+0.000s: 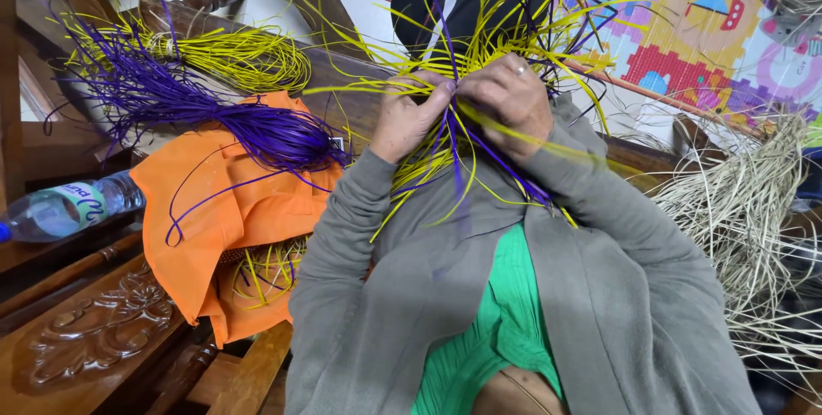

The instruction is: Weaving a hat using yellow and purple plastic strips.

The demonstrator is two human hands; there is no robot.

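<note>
I have both hands raised close in front of me, working on a bunch of yellow and purple straw strands (462, 137). My left hand (409, 115) has its grip closed around the strands from the side, fingers curled tight, so the loose ends stay gathered and hang down over my grey cardigan (591, 295). My right hand (510, 100) pinches the same bunch just beside the left, thumb and fingers pressed together on a few strands, the two hands touching at the knuckles; held this way, the crossing point seems to be kept taut between them. Above the hands the free ends fan out and partly hide what lies behind.

Left of the bunch, an orange cloth (227, 209) lies on a carved wooden bench (94, 338), with a bundle of purple straw (197, 107) on it and a bundle of yellow straw (244, 59) beyond that. A plastic water bottle (64, 208) lies further left. To the right of the bunch is a heap of pale undyed straw (736, 201), and behind it a colourful play mat (685, 29).
</note>
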